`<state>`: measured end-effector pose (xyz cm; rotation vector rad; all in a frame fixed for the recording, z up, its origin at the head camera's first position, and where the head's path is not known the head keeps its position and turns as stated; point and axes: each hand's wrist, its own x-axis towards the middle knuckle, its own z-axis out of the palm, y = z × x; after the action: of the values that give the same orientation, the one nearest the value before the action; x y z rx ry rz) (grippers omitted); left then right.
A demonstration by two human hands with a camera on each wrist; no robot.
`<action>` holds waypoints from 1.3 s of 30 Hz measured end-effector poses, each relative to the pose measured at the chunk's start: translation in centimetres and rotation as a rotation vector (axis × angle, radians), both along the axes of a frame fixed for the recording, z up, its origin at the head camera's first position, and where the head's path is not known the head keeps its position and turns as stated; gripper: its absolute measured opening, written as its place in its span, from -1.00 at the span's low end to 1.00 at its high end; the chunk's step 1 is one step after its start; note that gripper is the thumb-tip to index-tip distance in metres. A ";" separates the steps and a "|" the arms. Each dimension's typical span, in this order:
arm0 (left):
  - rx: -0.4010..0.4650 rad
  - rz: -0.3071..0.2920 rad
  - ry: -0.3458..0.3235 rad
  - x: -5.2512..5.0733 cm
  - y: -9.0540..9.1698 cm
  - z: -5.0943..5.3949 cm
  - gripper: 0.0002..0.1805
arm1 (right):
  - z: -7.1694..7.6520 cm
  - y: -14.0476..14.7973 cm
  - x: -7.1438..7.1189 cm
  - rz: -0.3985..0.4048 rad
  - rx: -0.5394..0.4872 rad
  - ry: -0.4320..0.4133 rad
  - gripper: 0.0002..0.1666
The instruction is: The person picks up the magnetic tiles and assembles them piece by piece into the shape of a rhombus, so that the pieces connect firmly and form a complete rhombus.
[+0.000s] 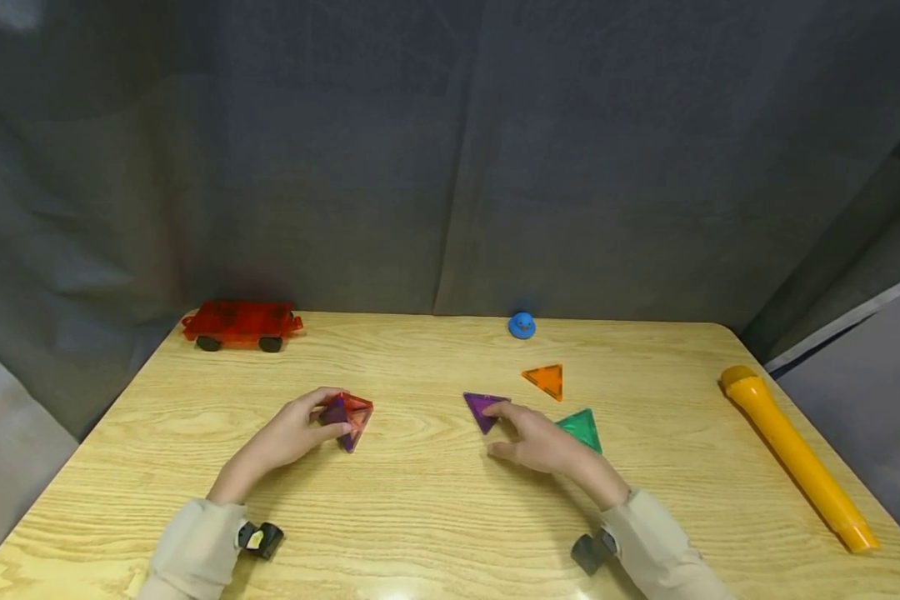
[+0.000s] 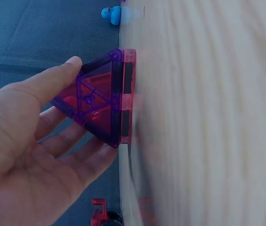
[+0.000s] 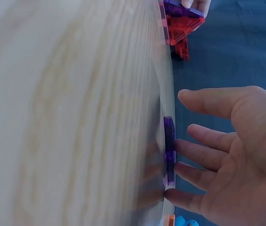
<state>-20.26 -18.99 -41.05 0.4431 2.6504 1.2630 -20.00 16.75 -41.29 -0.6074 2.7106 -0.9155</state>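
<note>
On the left, my left hand (image 1: 294, 430) holds a small joined piece of triangular magnetic tiles. Its purple tile (image 2: 95, 101) leans up toward the thumb, while a red tile (image 1: 358, 410) shows beside it. The fingers reach round its far side, and its red bottom edge is at the tabletop. My right hand (image 1: 537, 442) is over a loose purple triangular magnetic tile (image 1: 477, 403), which lies flat. In the right wrist view, the fingertips touch or nearly touch this tile (image 3: 169, 150), with the thumb apart. A green triangular tile (image 1: 583, 428) lies partly hidden behind the right hand.
Beyond the right hand are an orange triangular tile (image 1: 549, 381) and a blue toy duck (image 1: 522, 326). A red wheeled toy car base (image 1: 242, 323) stands at the back left. A yellow-orange stick (image 1: 798, 458) lies along the right edge of the wooden table (image 1: 420, 517).
</note>
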 end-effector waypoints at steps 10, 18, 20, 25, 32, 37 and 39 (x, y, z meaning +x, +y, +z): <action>0.001 -0.016 0.010 0.0 -0.1 -0.1 -0.35 | 0.1 -0.4 1.2 0.078 -0.029 -0.018 -0.40; -0.003 -0.019 0.027 0.0 0.0 -0.1 -0.38 | -0.2 -0.9 1.8 0.125 -0.067 -0.055 -0.40; -0.006 -0.022 0.032 0.0 0.0 -0.1 -0.38 | -0.2 -1.0 2.0 0.135 -0.076 -0.071 -0.41; 0.010 -0.033 0.041 0.1 0.1 0.1 -0.38 | 0.2 -1.3 2.8 0.160 -0.086 -0.095 -0.41; 0.001 -0.027 0.032 0.1 0.0 -0.1 -0.37 | 0.4 -1.8 3.8 0.194 -0.065 -0.087 -0.42; 0.007 -0.027 0.031 0.0 0.0 -0.2 -0.36 | 0.6 -2.1 4.2 0.208 -0.061 -0.074 -0.44; 0.007 -0.027 0.031 0.0 0.0 -0.2 -0.36 | 0.7 -2.1 4.3 0.200 -0.072 -0.061 -0.46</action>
<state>-20.23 -19.01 -41.24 0.5021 2.6571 1.2676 -15.68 14.67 -40.59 -0.8331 2.5167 -0.9652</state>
